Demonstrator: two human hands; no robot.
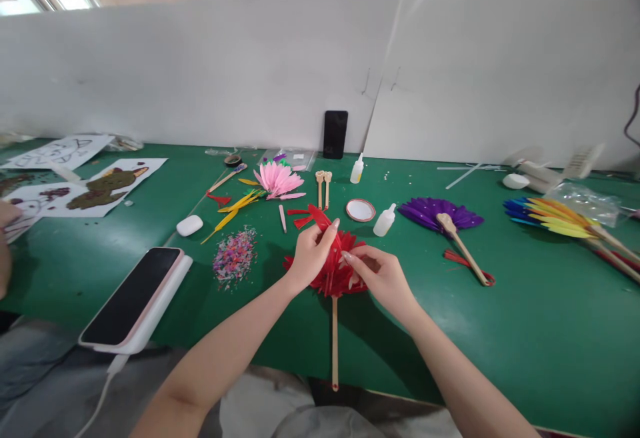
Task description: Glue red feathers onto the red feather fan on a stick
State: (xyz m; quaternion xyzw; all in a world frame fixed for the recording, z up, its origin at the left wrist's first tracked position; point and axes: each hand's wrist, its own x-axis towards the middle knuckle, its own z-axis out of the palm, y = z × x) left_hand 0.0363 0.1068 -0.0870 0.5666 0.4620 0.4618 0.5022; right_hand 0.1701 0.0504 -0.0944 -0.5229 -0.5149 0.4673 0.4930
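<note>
A red feather fan (345, 283) lies in front of me, its wooden handle (335, 345) pointing toward the table's near edge. Above its left side, my left hand (311, 255) pinches a red feather (319, 217) between thumb and fingers, the tip pointing up and away. My right hand (383, 277) is over the fan's right side, thumb and forefinger pressed together close to the lower end of that feather. What lies between those fingertips is too small to make out. Both hands partly cover the fan. Red tassels (301, 222) lie just beyond my left hand.
Beyond the fan are a glue bottle (385, 222), a round lid (361, 210) and pink feathers (280, 180). Multicoloured bits (234, 257) and a phone (135, 298) are at left. A purple fan (443, 213) is at right. Another person's arm (4, 251) shows far left.
</note>
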